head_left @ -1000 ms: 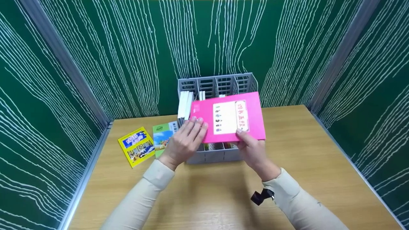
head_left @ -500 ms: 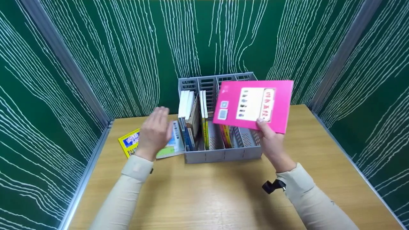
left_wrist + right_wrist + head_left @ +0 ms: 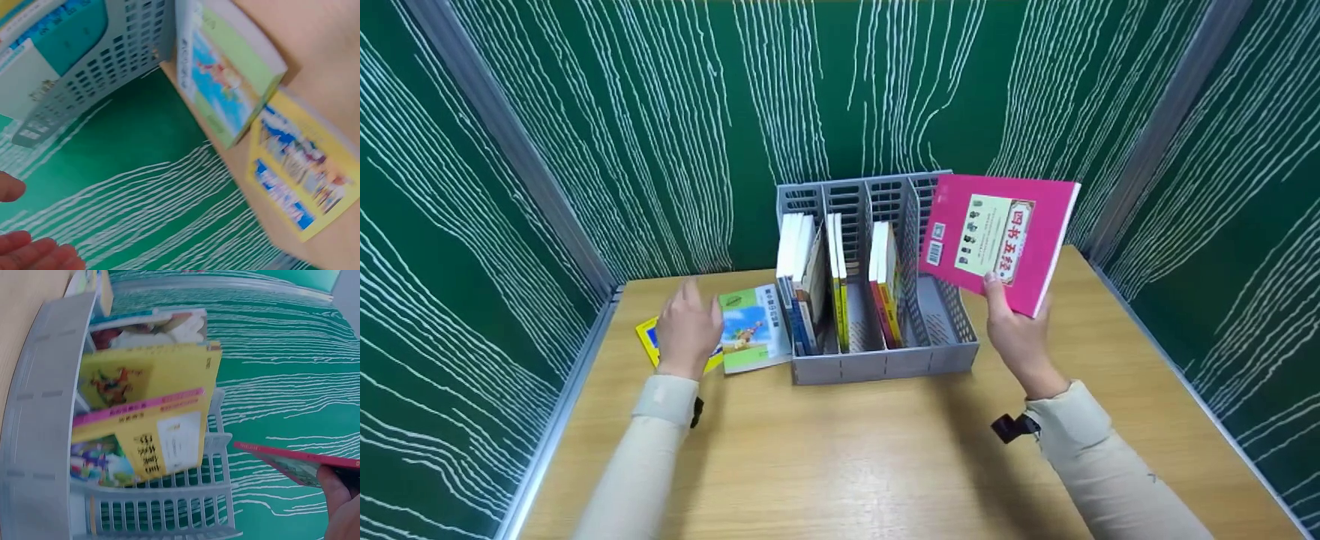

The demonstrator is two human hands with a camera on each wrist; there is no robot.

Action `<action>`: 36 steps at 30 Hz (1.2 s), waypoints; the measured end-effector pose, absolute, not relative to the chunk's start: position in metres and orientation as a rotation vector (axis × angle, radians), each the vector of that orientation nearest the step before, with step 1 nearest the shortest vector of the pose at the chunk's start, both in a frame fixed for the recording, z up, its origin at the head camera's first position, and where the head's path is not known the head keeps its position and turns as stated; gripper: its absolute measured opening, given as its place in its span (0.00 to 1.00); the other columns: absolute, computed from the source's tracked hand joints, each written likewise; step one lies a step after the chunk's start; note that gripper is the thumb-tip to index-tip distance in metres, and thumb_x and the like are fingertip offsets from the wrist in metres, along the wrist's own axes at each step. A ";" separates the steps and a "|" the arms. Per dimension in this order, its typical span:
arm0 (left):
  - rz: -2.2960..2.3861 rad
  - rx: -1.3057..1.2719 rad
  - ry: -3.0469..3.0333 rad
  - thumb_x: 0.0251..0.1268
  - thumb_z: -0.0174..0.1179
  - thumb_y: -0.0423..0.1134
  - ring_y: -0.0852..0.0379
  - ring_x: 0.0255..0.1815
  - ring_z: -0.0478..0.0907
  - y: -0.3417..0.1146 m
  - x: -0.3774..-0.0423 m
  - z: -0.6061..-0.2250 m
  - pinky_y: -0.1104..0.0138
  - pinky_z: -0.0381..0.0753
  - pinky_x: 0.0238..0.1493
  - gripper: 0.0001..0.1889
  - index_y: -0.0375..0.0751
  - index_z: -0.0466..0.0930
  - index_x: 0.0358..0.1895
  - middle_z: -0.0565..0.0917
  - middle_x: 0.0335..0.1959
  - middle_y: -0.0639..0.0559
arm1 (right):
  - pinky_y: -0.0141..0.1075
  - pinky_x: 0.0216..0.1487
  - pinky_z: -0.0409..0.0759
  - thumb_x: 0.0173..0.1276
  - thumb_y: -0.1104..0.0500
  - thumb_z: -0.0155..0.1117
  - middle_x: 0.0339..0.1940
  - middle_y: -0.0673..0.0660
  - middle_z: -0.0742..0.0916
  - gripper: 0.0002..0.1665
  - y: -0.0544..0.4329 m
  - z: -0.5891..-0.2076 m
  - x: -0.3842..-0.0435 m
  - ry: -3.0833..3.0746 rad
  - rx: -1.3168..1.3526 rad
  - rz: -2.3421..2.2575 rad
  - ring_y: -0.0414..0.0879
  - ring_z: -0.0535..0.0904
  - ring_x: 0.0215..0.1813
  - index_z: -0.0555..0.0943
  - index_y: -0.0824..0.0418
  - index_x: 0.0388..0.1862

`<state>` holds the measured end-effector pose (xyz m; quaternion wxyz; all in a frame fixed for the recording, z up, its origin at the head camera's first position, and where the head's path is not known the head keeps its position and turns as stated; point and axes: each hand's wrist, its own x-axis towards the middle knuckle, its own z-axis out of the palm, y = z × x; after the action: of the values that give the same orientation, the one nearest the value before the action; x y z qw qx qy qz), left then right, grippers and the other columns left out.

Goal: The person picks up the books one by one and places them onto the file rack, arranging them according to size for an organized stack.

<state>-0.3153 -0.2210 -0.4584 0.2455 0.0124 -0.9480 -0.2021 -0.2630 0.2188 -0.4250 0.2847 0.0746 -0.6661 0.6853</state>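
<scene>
My right hand [image 3: 1020, 341] grips a pink book [image 3: 1050, 232] by its lower edge, thumb on the cover. The book is raised and tilted, overlapping the rightmost compartment of the grey divided book rack [image 3: 885, 366] in the head view. In the right wrist view the same pink book [image 3: 287, 461] shows its edge beside the rack. My left hand [image 3: 688, 334] hangs with its fingers straight and holds nothing. It partly hides a yellow book [image 3: 646, 335] on the table. Beside that lies a green and blue book [image 3: 750, 330], close against the rack's left side.
Blue-spined books [image 3: 802, 315] stand in the left compartment. Thin yellow-spined books [image 3: 840, 300] fill part of the second, and pink and yellow ones [image 3: 887, 300] lean in the third. Green walls [image 3: 660, 150] with white wavy lines enclose the wooden table [image 3: 840, 450].
My left hand has let go of the pink book and moved left over the yellow book. The right hand has carried the pink book right and up, uncovering the rack.
</scene>
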 end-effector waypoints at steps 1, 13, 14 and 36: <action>-0.573 0.071 -2.610 0.82 0.61 0.43 0.30 0.66 0.83 -0.223 -0.316 -0.462 0.42 0.84 0.69 0.28 0.25 0.72 0.73 0.82 0.69 0.28 | 0.27 0.64 0.85 0.83 0.67 0.57 0.72 0.66 0.85 0.27 0.220 -0.427 -0.265 -1.809 0.211 1.786 0.37 0.88 0.63 0.72 0.67 0.78; -0.758 0.369 -2.876 0.82 0.58 0.43 0.32 0.56 0.87 -0.230 -0.328 -0.504 0.43 0.89 0.58 0.29 0.22 0.69 0.72 0.85 0.59 0.25 | 0.60 0.68 0.84 0.83 0.68 0.54 0.72 0.74 0.83 0.27 0.226 -0.450 -0.285 -2.146 0.154 1.541 0.70 0.83 0.70 0.72 0.75 0.76; -0.776 0.387 -2.888 0.82 0.58 0.44 0.34 0.54 0.87 -0.230 -0.329 -0.507 0.45 0.89 0.55 0.29 0.22 0.70 0.71 0.85 0.57 0.26 | 0.61 0.67 0.84 0.83 0.68 0.54 0.71 0.75 0.83 0.26 0.226 -0.452 -0.288 -2.163 0.150 1.531 0.71 0.83 0.69 0.72 0.76 0.76; -1.065 0.601 -2.879 0.79 0.62 0.45 0.49 0.33 0.78 -0.227 -0.337 -0.552 0.61 0.74 0.32 0.17 0.30 0.85 0.50 0.82 0.36 0.42 | 0.69 0.76 0.74 0.83 0.68 0.47 0.79 0.79 0.72 0.33 0.217 -0.477 -0.350 -2.616 0.130 1.580 0.76 0.71 0.79 0.62 0.74 0.84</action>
<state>-0.3373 -0.2274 -0.5519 0.0067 0.1921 -0.9204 -0.3404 -0.3496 0.2166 -0.4768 0.0411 0.0423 -0.8545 0.5161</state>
